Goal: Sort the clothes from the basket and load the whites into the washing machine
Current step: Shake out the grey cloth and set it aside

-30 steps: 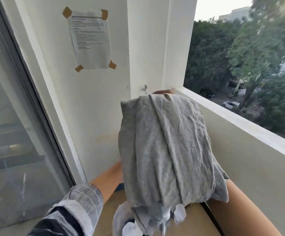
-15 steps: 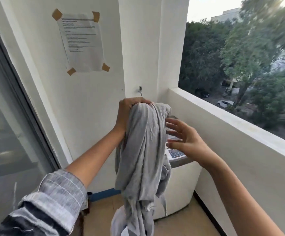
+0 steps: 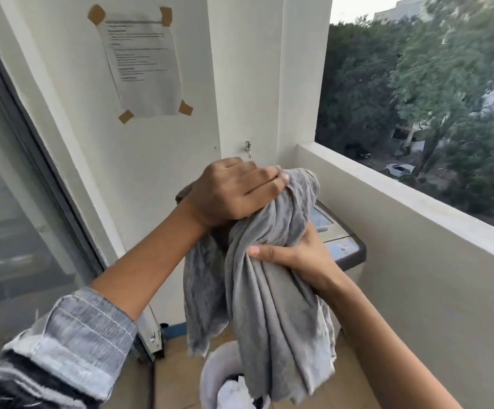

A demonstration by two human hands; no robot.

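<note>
A grey garment (image 3: 269, 296) hangs bunched in front of me, held by both hands. My left hand (image 3: 234, 196) grips its top from above. My right hand (image 3: 295, 255) clasps the bunched cloth lower down, from the right side. Below the garment stands a white laundry basket (image 3: 210, 376) with white and dark clothes inside. The washing machine (image 3: 346, 246) stands behind the garment against the balcony wall; only its grey top and control panel show, and I cannot see whether its lid is up.
I stand on a narrow balcony with a tan tiled floor (image 3: 178, 367). A glass sliding door (image 3: 12, 202) runs along the left. A taped paper notice (image 3: 142, 63) and a tap (image 3: 248, 147) are on the wall ahead. A low parapet (image 3: 416, 208) borders the right.
My right hand went from hovering open beside the garment to clasping it. My left hand lowered the garment slightly and the cloth is more bunched.
</note>
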